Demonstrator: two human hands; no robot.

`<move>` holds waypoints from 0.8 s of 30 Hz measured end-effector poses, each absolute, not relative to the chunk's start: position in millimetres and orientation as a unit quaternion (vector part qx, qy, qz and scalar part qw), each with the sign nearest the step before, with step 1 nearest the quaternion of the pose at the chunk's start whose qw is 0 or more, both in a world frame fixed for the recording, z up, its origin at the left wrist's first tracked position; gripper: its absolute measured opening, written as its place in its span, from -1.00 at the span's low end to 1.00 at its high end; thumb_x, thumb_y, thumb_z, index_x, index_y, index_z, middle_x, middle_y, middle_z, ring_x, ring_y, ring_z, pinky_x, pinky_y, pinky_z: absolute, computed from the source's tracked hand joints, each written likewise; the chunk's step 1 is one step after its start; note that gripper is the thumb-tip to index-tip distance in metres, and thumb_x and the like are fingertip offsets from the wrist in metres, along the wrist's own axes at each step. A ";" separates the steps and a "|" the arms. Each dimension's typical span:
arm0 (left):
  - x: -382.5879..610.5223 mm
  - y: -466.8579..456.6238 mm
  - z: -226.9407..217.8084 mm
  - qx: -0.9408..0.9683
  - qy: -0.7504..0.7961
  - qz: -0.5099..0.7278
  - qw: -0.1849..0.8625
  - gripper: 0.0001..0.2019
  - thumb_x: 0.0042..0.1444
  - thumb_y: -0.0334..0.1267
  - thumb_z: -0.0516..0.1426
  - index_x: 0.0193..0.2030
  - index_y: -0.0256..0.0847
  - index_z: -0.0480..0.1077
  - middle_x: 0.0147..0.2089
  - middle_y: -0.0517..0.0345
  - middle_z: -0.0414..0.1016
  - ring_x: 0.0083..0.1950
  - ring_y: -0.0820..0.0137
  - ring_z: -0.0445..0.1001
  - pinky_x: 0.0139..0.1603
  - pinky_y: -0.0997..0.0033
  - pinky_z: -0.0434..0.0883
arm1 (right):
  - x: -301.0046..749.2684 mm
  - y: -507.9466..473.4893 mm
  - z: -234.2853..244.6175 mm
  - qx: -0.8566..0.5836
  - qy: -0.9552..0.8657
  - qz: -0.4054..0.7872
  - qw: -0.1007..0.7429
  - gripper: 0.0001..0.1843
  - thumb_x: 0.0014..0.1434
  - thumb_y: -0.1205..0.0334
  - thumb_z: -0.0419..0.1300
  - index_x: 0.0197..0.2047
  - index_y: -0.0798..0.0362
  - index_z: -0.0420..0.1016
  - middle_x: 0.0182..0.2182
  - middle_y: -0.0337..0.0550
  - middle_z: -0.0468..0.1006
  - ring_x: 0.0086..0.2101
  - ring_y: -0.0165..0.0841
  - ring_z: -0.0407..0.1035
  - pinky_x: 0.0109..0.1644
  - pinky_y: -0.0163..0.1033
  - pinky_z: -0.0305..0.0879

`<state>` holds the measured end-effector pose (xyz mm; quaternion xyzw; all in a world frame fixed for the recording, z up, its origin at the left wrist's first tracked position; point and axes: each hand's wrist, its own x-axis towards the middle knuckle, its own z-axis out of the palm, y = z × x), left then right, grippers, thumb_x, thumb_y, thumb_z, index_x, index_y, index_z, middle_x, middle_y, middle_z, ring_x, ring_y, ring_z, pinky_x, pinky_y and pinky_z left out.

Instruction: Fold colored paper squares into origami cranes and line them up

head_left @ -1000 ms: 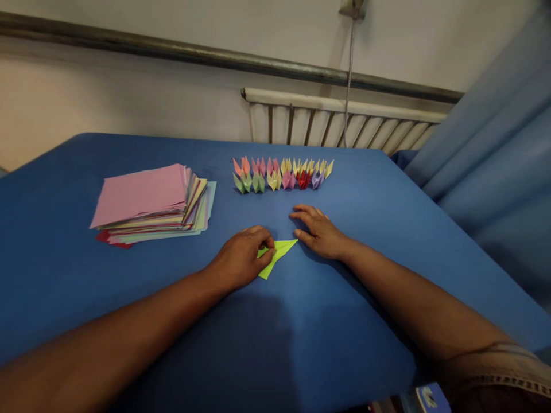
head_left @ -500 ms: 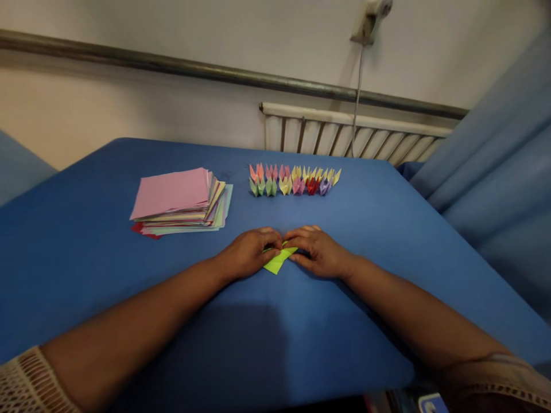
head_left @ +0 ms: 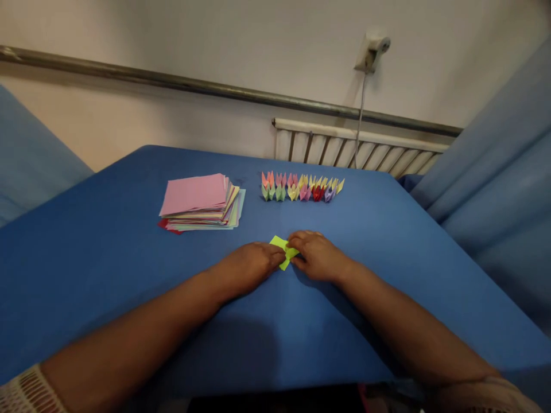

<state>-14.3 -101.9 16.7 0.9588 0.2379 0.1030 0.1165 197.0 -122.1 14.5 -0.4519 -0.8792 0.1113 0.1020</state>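
A small lime-green sheet of origami paper (head_left: 279,242), partly folded, lies between my hands at the middle of the blue table. My left hand (head_left: 250,265) is closed, its fingertips pressing on the paper's left part. Opposite it, my right hand (head_left: 321,256) pinches the paper's right side between thumb and fingers. The fingers of both hands cover part of the folds. Beyond them, several folded paper cranes (head_left: 305,193) stand close together in two rows, in green, yellow, pink, red, purple and orange.
To the left is a stack of coloured paper (head_left: 193,195) with a pink sheet on top. Behind the blue table (head_left: 206,355) run a radiator (head_left: 327,127), a wall pipe (head_left: 206,87) and a socket with a cord (head_left: 371,53). Blue curtains (head_left: 508,189) hang at both sides.
The green paper has been turned or opened out, so a flap now shows above my left fingers. My left hand has flattened over it. The whole view has shifted slightly.
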 end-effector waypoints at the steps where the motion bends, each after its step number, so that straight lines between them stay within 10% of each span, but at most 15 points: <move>1: -13.3 -102.3 17.6 0.961 0.238 0.094 0.105 -0.80 0.25 -0.33 0.00 -0.11 -0.18 0.44 -0.16 0.07 0.54 -0.11 0.35 0.50 -0.02 0.38 0.37 | 198.0 -122.5 13.6 -0.448 -0.879 0.118 0.111 -0.64 0.17 0.25 0.15 0.05 0.11 0.41 0.00 0.00 0.43 -0.01 -0.21 0.30 0.06 -0.09 0.17; 8: -12.6 -96.9 14.7 0.954 0.275 0.077 0.089 -0.79 0.22 -0.37 -0.01 -0.07 -0.23 0.40 -0.14 0.02 0.52 -0.10 0.29 0.48 -0.08 0.33 0.38 | 210.7 -116.9 -3.8 -0.408 -0.883 0.151 0.175 -0.49 0.14 0.10 0.22 0.14 0.04 0.32 0.10 -0.01 0.37 0.05 -0.17 0.24 0.09 -0.01 0.12; 20: -10.2 -104.4 27.5 0.876 0.359 0.177 0.270 -0.73 0.14 -0.16 0.12 -0.06 -0.16 0.47 -0.15 0.14 0.57 -0.18 0.34 0.50 -0.14 0.42 0.35 | 206.2 -116.2 9.2 -0.356 -0.896 0.089 0.251 -0.89 0.25 0.29 0.09 -0.20 0.06 0.43 -0.25 -0.11 0.56 -0.20 -0.30 0.39 0.04 -0.04 0.08; 24: -2.8 -108.9 23.4 0.749 0.447 0.275 0.405 -0.81 0.11 -0.13 0.16 -0.30 -0.19 0.51 -0.42 0.21 0.52 -0.37 0.40 0.45 -0.33 0.47 0.31 | 197.1 -125.1 14.6 -0.394 -0.794 0.160 0.434 -0.68 0.19 0.23 0.18 0.02 -0.01 0.33 0.02 -0.04 0.45 -0.04 -0.25 0.35 0.09 -0.02 0.15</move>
